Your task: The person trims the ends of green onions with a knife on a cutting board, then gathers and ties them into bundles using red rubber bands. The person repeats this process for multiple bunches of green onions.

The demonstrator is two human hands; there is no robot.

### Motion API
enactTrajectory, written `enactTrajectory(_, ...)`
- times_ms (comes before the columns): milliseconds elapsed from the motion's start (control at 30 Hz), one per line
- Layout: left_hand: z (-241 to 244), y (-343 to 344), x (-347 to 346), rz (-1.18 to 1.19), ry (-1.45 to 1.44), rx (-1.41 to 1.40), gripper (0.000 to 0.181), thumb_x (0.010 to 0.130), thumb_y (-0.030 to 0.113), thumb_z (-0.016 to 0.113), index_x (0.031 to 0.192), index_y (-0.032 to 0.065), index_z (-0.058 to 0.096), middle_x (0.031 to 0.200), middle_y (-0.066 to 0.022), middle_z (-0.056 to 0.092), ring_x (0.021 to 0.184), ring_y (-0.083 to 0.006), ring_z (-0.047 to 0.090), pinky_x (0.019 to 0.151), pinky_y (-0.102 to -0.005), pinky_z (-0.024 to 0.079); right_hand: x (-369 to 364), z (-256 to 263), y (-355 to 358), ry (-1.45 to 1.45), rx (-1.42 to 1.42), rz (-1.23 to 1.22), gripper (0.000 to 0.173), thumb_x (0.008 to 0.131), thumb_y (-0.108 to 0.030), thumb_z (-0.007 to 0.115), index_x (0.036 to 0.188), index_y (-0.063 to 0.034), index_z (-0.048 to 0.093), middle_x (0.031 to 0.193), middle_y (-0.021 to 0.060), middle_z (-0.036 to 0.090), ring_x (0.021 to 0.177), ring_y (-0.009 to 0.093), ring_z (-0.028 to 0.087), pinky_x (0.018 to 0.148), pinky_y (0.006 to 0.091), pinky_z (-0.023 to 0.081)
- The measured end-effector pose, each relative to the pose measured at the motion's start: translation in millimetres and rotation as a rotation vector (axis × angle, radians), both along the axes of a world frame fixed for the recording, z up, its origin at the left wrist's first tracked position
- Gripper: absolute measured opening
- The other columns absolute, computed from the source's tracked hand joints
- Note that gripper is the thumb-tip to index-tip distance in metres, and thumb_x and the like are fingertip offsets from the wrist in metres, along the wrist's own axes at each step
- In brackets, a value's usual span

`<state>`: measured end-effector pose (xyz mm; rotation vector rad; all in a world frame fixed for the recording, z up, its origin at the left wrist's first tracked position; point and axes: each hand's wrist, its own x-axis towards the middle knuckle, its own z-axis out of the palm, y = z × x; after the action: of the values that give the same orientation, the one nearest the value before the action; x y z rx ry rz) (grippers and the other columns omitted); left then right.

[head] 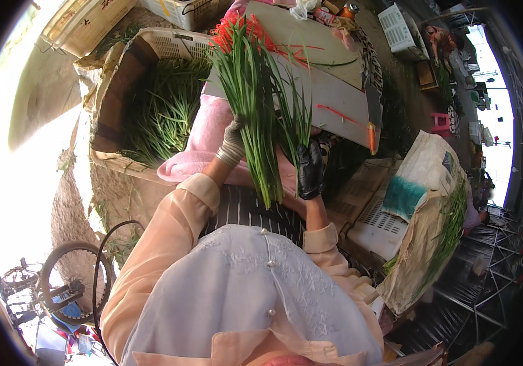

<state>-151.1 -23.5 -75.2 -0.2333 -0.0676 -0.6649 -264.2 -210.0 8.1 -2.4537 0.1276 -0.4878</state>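
Observation:
In the head view, my left hand (233,139), in a pale knitted glove, grips a thick bunch of long green chives (254,114). The pale cut ends hang toward my lap, while the leaf tips reach over the board. My right hand (310,170) wears a black glove and is closed around a thinner bundle of chive leaves (294,110), just right of the large bunch. Beneath lies a grey board (334,98), partly over a pink cloth (206,123). A pile of red ties (243,32) sits at its far left, partly behind the leaf tips.
A plastic crate (151,167) of loose chives (170,114) stands left. An orange-handled knife (372,137) lies at the board's right edge, near a loose red tie (339,113). Right are a woven sack (426,183) with greens and a white crate (375,228). A bicycle wheel (76,286) stands lower left.

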Motion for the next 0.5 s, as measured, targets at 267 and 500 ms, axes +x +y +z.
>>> enactTrajectory(267,11.2,-1.6,-0.3,0.063,0.021,0.104,0.057,0.081,0.032,0.07,0.126,0.0024,0.05,0.118,-0.0159,0.059,0.107,-0.0337,0.057,0.096,-0.0478,0.046,-1.2,13.2,8.9,0.045,0.281,0.072,0.024,0.094,-0.016,0.05,0.111,0.0008,0.055,0.102,0.0113,0.059,0.095,0.022,0.053,0.086,0.0332,0.042)
enactTrajectory(500,34.3,-18.6,4.4,-0.033,-0.03,0.334,0.043,0.084,0.024,0.066,0.119,0.0007,0.054,0.11,-0.013,0.063,0.099,-0.0262,0.062,0.089,-0.0393,0.051,10.0,17.6,22.9,0.048,0.23,0.148,0.026,0.094,-0.016,0.051,0.113,0.0011,0.054,0.105,0.0129,0.058,0.098,0.024,0.053,0.088,0.0342,0.041)
